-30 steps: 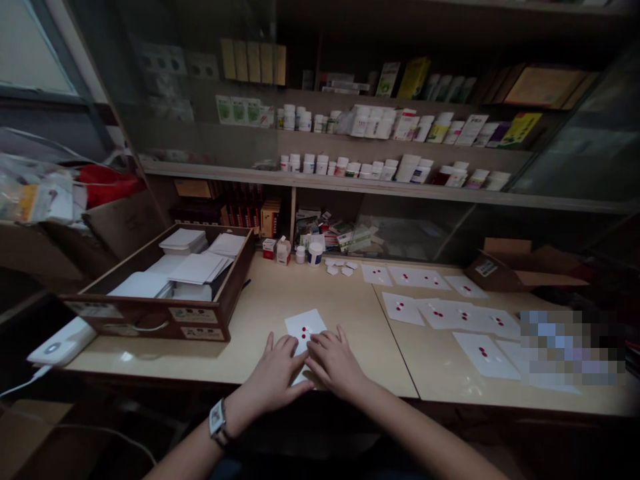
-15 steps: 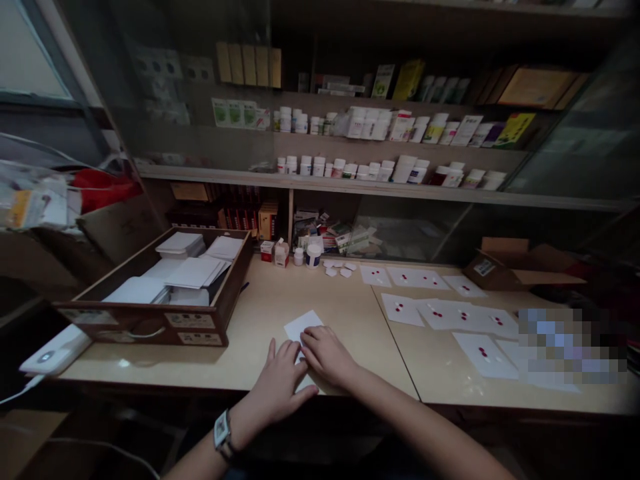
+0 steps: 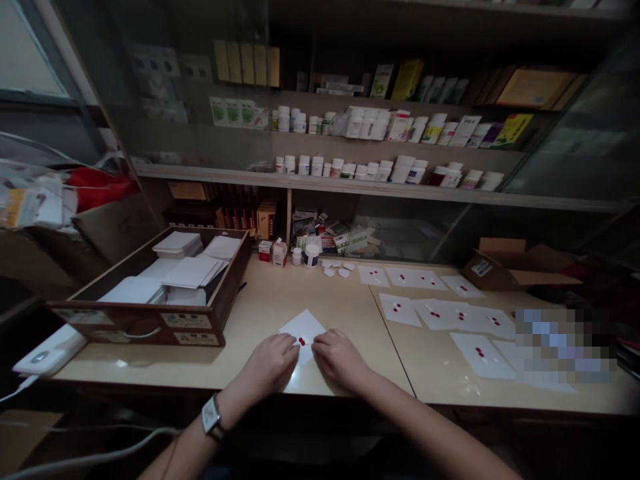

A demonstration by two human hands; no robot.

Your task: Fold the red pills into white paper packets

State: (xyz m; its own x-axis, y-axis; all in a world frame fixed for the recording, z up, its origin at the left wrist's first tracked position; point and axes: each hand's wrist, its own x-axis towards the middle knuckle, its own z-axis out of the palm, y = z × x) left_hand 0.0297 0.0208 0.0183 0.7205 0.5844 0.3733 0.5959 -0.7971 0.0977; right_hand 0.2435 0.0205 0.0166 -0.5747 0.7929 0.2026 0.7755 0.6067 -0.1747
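Note:
A small white sheet of paper (image 3: 306, 322) lies turned like a diamond near the table's front edge. Red pills (image 3: 301, 341) rest on its middle, with what look like pale ones beside them. At the sheet's left corner is my left hand (image 3: 273, 361), fingers bent and closed on the paper's edge. My right hand (image 3: 341, 360) is closed in the same way at the right corner. The fingers partly cover both corners.
On the left stands a wooden drawer (image 3: 220, 320) holding stacks of white paper. More white sheets (image 3: 400, 317) with red and white pills lie to the right. Small bottles and boxes, among them a white jar (image 3: 311, 256), stand behind. An open cardboard box (image 3: 493, 270) sits back right.
My hands were together over the middle of the sheet. They have moved apart to its two side corners and closed there, and the red pills now show between them.

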